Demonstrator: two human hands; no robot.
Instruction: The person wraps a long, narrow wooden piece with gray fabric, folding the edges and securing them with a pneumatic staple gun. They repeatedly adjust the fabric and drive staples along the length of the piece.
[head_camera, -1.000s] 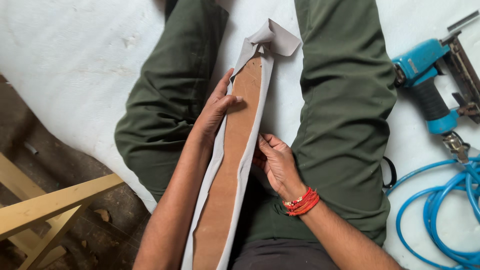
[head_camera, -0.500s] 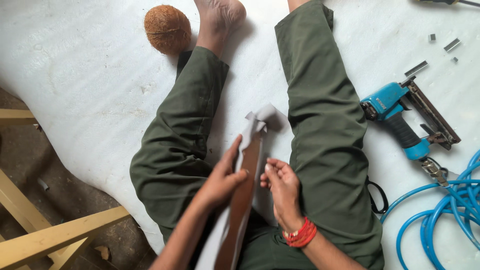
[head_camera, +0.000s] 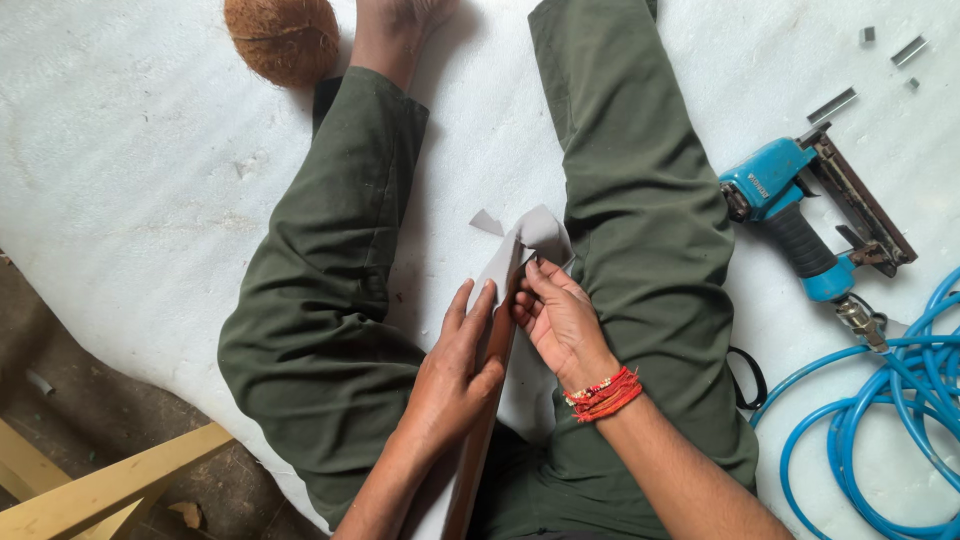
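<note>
My left hand (head_camera: 455, 365) clamps the wooden strip (head_camera: 487, 400) standing edge-up between my legs, right hand (head_camera: 560, 320) pinching the grey fabric (head_camera: 530, 240) at its top end; a loose pinch could let the fabric slip and wrinkle

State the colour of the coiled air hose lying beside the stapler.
The coiled air hose is bright blue, seen best in the head view, right of the blue pneumatic stapler.
</note>
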